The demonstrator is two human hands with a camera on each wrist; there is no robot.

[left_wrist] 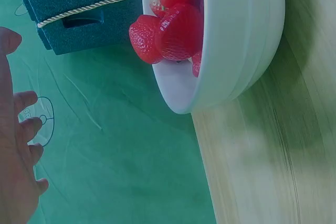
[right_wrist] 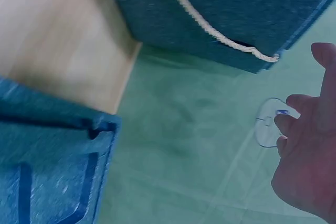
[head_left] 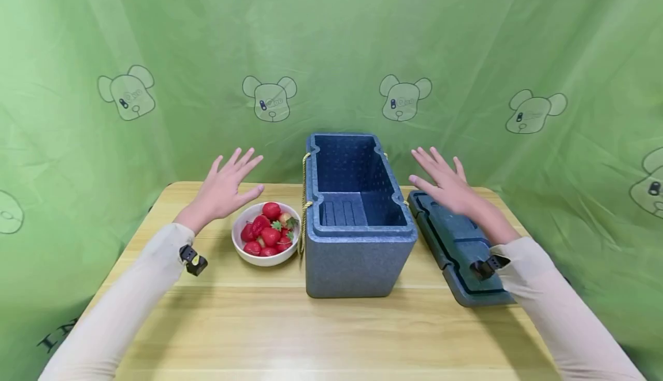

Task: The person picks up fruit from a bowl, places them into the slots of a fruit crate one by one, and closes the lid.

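My left hand (head_left: 223, 192) is raised with its fingers spread, above and behind a white bowl (head_left: 266, 261) of red strawberries (head_left: 270, 236). It holds nothing. To the right, my right hand (head_left: 446, 184) hovers with spread fingers over the far part of a dark lid (head_left: 463, 232), also holding nothing. Between the hands stands a blue-grey foam box (head_left: 357, 266), its top uncovered and nothing seen inside. A rope handle (left_wrist: 89, 8) runs along the box's side in the left wrist view; another rope (right_wrist: 202, 22) shows in the right wrist view.
Everything stands on a light wooden table (head_left: 290, 335). Right behind the table hangs a green curtain (head_left: 331, 35) printed with bear heads. The lid lies flat at the right, close beside the box, and the bowl sits close on the box's left.
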